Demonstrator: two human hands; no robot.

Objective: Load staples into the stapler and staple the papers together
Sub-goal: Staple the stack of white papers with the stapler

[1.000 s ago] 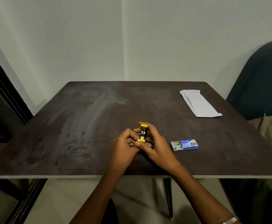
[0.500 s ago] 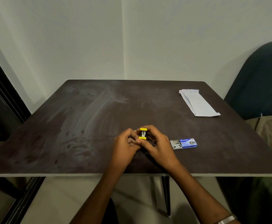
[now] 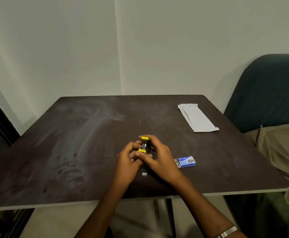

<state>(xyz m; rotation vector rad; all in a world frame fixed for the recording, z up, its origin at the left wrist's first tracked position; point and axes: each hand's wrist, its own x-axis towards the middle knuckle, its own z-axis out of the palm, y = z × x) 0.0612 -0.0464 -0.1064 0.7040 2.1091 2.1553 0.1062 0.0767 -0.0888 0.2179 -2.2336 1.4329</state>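
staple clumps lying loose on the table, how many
1: a small staple clump lies on the table between the wrists, near the front edge. More may be hidden under the hands or in the staple box.

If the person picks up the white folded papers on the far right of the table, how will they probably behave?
The papers look thin and lie flat on the table, so they are probably light and floppy, and would sag if held by one end. Their edges do not line up exactly at the far end, so the sheets may slide apart unless pinched together.
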